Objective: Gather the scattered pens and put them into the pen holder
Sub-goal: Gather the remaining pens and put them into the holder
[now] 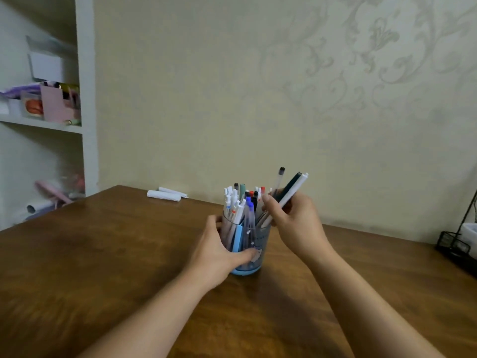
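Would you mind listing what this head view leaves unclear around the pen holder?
- Pen holder: its left side is covered by the left hand.
- Pens' lower ends: hidden behind the right hand.
- Black rack: cut off by the right edge.
- Shelf items: blurred.

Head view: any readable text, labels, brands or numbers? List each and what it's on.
None legible.
Pen holder: faint print on the clear wall, too blurred to read.
Pens in the holder: small markings on the white barrels, too small to read.
Pens in the right hand: no visible text.
Shelf boxes: blurred, nothing readable.
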